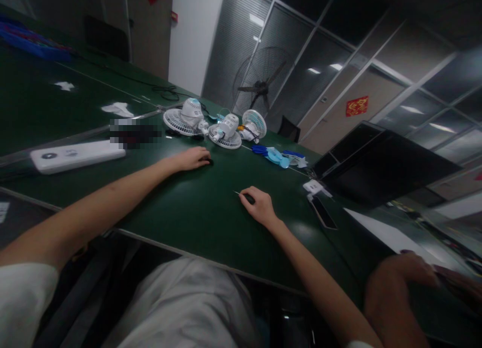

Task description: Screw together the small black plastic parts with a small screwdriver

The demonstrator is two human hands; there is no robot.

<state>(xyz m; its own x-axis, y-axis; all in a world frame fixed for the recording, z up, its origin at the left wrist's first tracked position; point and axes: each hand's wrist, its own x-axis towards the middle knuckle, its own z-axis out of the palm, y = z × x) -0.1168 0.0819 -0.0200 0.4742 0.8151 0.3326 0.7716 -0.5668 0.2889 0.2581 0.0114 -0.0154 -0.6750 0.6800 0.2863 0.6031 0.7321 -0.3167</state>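
On the green table (211, 207), my left hand (193, 158) has its fingers curled over a small black object (210, 161), only partly visible. Nearer the middle, my right hand (258, 205) is closed around the dark handle of a screwdriver-like tool (249, 199), whose thin metal shaft points left. Beyond my hands lie white fans: one on the left (184, 120), one in the middle (226, 132) and one tilted up on the right (254, 125). Blue fan blades (277, 157) lie to their right.
A long white device (77, 156) lies left of my left arm. On the right are a phone (323, 212), a small white box (312, 186), a white sheet (387, 230) and a black monitor (391, 162). Another person's arm (391, 293) rests at the lower right. A blue tray (33, 44) sits far left.
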